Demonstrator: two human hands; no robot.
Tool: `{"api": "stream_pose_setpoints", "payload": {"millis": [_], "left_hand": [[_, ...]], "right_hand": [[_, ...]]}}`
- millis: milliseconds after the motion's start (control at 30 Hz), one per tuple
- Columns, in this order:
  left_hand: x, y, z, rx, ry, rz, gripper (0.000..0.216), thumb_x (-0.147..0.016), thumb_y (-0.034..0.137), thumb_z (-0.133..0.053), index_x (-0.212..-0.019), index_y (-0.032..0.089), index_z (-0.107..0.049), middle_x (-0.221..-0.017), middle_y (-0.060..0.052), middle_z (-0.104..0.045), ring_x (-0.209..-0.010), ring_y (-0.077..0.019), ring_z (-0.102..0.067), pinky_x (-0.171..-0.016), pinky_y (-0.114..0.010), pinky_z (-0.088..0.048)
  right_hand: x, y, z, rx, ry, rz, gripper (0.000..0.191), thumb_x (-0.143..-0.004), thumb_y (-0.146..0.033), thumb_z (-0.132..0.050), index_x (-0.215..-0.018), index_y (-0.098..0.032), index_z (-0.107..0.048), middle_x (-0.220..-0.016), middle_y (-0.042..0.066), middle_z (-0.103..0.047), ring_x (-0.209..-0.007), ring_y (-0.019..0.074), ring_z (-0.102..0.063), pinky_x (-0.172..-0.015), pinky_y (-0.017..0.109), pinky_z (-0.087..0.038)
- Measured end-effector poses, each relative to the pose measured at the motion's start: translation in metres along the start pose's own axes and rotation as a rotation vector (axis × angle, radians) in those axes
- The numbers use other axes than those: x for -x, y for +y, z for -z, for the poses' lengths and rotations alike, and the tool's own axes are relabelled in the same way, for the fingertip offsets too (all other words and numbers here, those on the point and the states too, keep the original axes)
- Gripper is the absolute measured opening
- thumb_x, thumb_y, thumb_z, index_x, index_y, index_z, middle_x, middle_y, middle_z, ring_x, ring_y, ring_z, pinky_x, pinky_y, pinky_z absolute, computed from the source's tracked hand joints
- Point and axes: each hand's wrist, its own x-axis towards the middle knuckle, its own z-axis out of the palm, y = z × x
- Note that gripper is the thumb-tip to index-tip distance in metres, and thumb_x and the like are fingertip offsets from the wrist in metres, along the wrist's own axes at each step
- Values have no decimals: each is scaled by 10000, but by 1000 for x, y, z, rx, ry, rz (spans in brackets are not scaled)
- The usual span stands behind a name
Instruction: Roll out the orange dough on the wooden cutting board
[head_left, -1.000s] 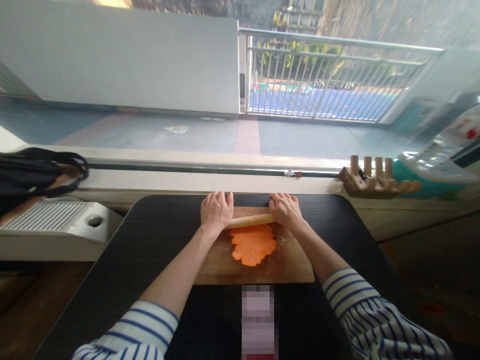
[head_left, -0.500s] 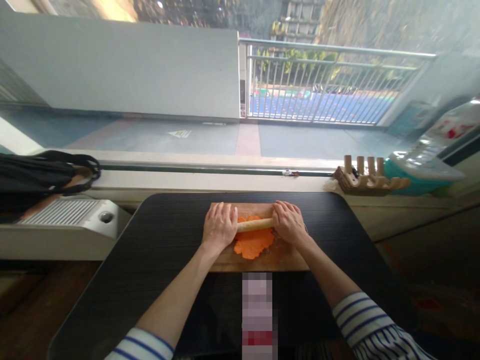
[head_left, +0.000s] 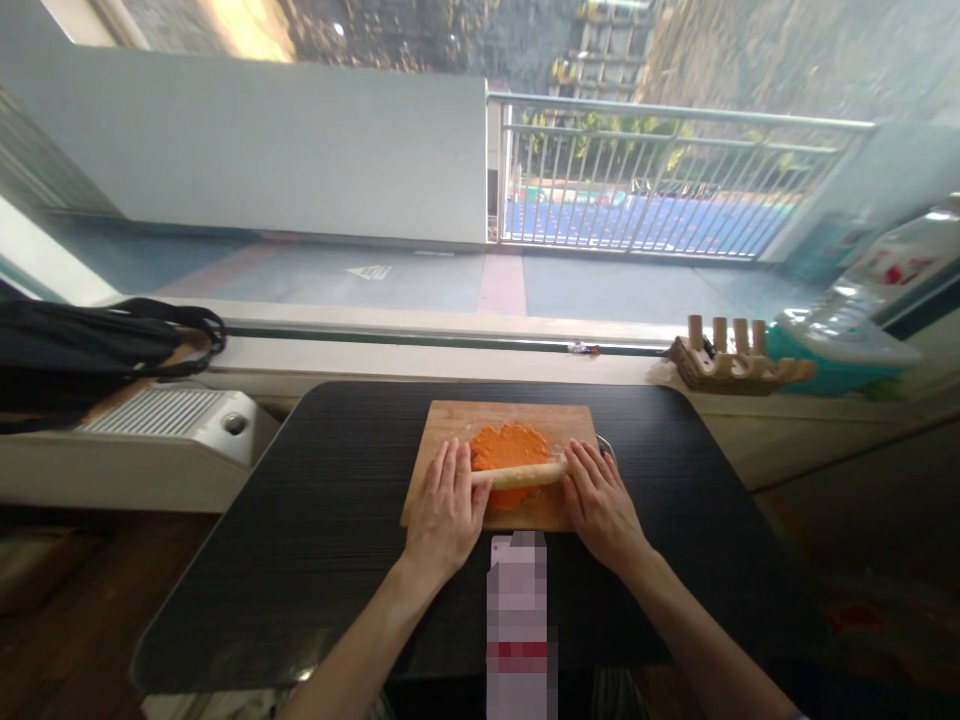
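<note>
A flat, ragged-edged sheet of orange dough lies on a wooden cutting board. Across its nearer half rests a pale wooden rolling pin, roughly level from left to right. My left hand is over the pin's left end, with the fingers pointing away from me. On the right end lies my right hand, its fingers slightly bent over the wood. Both palms face down and hide the ends of the pin. Most of the dough shows beyond the pin, with a smaller strip on my side.
The board sits on a black table below a window sill. A wooden rack with pegs and a teal container stand on the sill at right. At left are a black bag and a white radiator.
Both hands have drawn the rolling pin toward me, from the far part of the dough to its near part. More dough now shows beyond the pin.
</note>
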Motion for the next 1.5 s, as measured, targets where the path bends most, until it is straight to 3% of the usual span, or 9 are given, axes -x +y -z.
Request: {"api": "stream_pose_setpoints", "payload": {"millis": [167,300,500,1000,1200,1500], "left_hand": [[0,-1,-3,12,13,10,632,-954,480,-289,-1382,28,-399,-1438,-229,-412,-1391,-317,-299,-1110,-484,-340],[-19,-4,-5,-10,-18,37,670,-950,494,-269,-1329,-28,-453,-1425,-264,-410,-1376,-347,-315,-1112,-495,-326],[-45,-11,-11,-42,-14,65,643,-954,477,-252,-1284,-7,-517,-1372,-240,-488,-1348,-341,-369,-1100,-492,-335],[-95,-32,-29,-72,76,162,566,-971,426,-255,-1162,26,-607,-1234,-233,-602,-1217,-315,-520,-1022,-477,-417],[-94,-31,-28,-60,33,168,569,-972,420,-246,-1133,25,-623,-1197,-228,-625,-1192,-301,-543,-1034,-462,-408],[-62,-14,-15,-112,-25,56,582,-967,419,-274,-1210,-13,-580,-1265,-248,-578,-1243,-328,-498,-1057,-462,-376]], "right_hand": [[-4,1,-1,12,-13,5,479,-979,-330,-293,-1369,-122,-478,-1452,113,-437,-1381,241,-338,-1145,457,-256],[-26,1,-5,14,-17,-19,483,-978,-341,-294,-1353,-112,-494,-1442,121,-452,-1374,248,-343,-1129,452,-278],[-61,4,-9,52,-89,-35,497,-984,-328,-254,-1333,-87,-512,-1416,126,-486,-1357,254,-363,-1140,455,-238],[-147,9,-27,43,-214,-92,446,-942,-298,-311,-1335,-212,-504,-1444,78,-461,-1350,231,-377,-1105,500,-273],[-141,10,-27,50,-170,-74,439,-929,-271,-315,-1303,-205,-536,-1415,84,-495,-1326,228,-409,-1105,485,-275],[-92,8,-19,62,-81,-28,468,-966,-277,-251,-1284,-114,-554,-1410,111,-495,-1349,258,-381,-1115,486,-270]]}}
